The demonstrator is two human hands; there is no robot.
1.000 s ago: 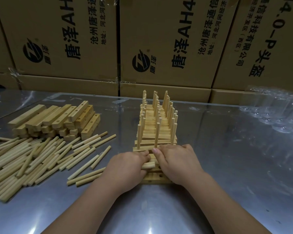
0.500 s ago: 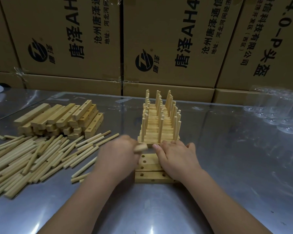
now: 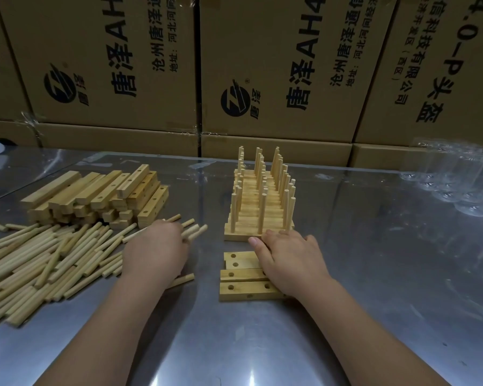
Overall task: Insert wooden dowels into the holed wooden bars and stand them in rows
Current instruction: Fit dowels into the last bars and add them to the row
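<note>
Dowels (image 3: 198,230), a few together, were grasped in the left hand (image 3: 154,253), their ends projecting past its fingers; the loose dowel pile (image 3: 39,263) lay under and left of that grip, with the stack of unfilled bars (image 3: 95,196) beyond it. To the right of that grip, the right hand (image 3: 290,259) lay flat, fingers relaxed and gripping nothing, on the holed bars (image 3: 243,289) lying on the steel table (image 3: 374,274). Just beyond its fingertips stood the filled rows (image 3: 260,213), pegs upright. Cardboard boxes (image 3: 276,65) stood behind
</note>
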